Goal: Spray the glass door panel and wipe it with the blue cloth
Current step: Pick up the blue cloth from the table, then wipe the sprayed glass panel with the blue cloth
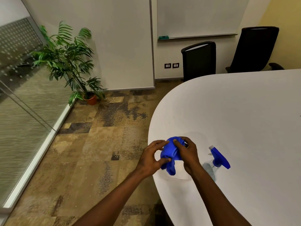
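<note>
Both hands, left hand (150, 158) and right hand (187, 153), grip blue cloth (170, 153) between them.

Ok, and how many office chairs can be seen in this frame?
2. One black chair stands against the wall below the whiteboard; a taller black chair stands to its right near the yellow wall, behind the white table. The table may hide others.

The blue cloth (171, 154) at lower centre looks soft, matt and creased. Right of it, the spray bottle (218, 160) has a glossy blue plastic trigger head over a clear plastic body. The white table (236, 111) is smooth and matt. At left, the glass door panel (24, 98) looks frosted, with dotted and ribbed patterning. The carpet (101, 136) looks rough and mottled.
</note>
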{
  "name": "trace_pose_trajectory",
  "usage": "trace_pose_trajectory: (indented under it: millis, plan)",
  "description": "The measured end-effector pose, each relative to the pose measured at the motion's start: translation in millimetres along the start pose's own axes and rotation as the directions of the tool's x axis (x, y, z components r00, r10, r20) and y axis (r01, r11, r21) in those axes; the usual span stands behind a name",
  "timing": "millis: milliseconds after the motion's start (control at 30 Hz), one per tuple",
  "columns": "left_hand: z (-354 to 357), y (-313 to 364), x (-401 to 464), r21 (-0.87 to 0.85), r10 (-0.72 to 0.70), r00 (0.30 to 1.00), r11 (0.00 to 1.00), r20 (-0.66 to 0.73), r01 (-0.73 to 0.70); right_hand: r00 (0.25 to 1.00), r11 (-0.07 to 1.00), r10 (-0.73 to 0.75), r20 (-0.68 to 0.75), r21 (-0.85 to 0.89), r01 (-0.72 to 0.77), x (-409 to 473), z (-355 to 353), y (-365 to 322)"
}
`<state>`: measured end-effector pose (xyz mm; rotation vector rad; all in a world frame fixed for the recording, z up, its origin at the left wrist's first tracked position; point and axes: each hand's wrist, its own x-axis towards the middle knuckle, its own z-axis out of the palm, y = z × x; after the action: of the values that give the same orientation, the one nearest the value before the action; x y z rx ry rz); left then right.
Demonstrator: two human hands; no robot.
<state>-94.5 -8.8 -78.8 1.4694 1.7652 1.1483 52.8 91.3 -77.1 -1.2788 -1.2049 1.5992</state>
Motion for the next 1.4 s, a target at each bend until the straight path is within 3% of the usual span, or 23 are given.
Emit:
trace_pose_trajectory:
  millis: [333, 533, 667, 833, 1000, 1100, 1167, 1267, 1400]
  plan:
    - [-54.2, 19.4, -34.3, -0.266, -0.173, 0.978, 0.954, -0.117, 0.137, 0.942, 0.987, -0.066, 0.33, -0.118, 0.11, -31.6, 39.7, -19.3]
    - [-90.0, 24.9, -54.9, -0.414, -0.3, 0.92, 0.893, -0.253, 0.177, 0.763, 0.894, -0.049, 0.645, -0.312, 0.321, -53.2, 65.6, -31.6]
    - [-119.8, 21.3, -68.3, -0.441, -0.331, 0.897, 0.879, -0.292, 0.181, 0.732, 0.822, -0.055, 0.679, -0.386, 0.42, -62.9, 80.3, -27.0]
    - [-170.4, 19.2, -101.3, -0.426, -0.343, 0.867, 0.888, -0.361, 0.175, 0.68, 0.774, 0.048, 0.732, -0.457, 0.438, -84.4, 102.2, -35.3]
    - [-217.0, 9.9, -152.9, -0.31, -0.328, 0.817, 0.931, -0.474, 0.194, 0.604, 0.804, -0.058, 0.795, -0.321, 0.5, -117.7, 138.7, -37.5]
    - [-240.5, 7.5, -187.9, -0.206, -0.333, 0.726, 0.943, -0.602, 0.262, 0.581, 0.862, -0.115, 0.806, -0.209, 0.461, -143.7, 165.6, -34.9]
    - [-255.8, 6.9, -209.9, -0.152, -0.284, 0.707, 0.957, -0.648, 0.246, 0.601, 0.903, -0.101, 0.793, -0.18, 0.39, -161.1, 183.7, -32.8]
    - [-277.1, 1.2, -241.9, -0.044, -0.167, 0.771, 0.983, -0.615, 0.178, 0.623, 0.969, -0.013, 0.782, -0.144, 0.201, -184.3, 208.8, -27.3]
    - [-300.0, -6.7, -277.7, -0.109, -0.199, 0.833, 0.98, -0.516, 0.166, 0.624, 0.992, 0.044, 0.78, -0.108, 0.066, -212.3, 230.7, -28.3]
